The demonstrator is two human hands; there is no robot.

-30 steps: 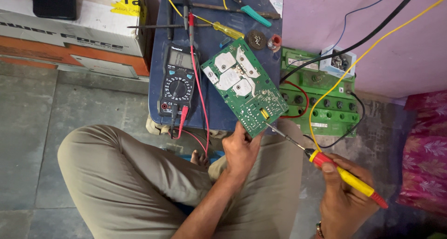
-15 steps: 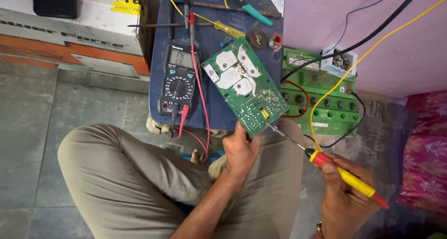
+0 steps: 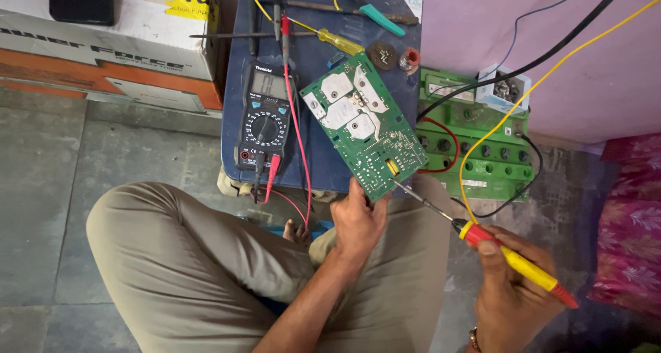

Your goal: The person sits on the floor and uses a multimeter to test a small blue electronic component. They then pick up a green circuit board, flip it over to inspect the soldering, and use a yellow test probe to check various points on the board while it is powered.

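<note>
Gripping the near edge of a green rectangular circuit board between thumb and fingers, the left hand tilts it over the dark blue bench. The right hand is closed around a red-and-yellow-handled soldering iron, its thin metal tip touching the board's near right corner. Left of the board, a black digital multimeter lies on the bench with red and black leads. To the right, a green battery top sits on the floor, near a yellow wire.
</note>
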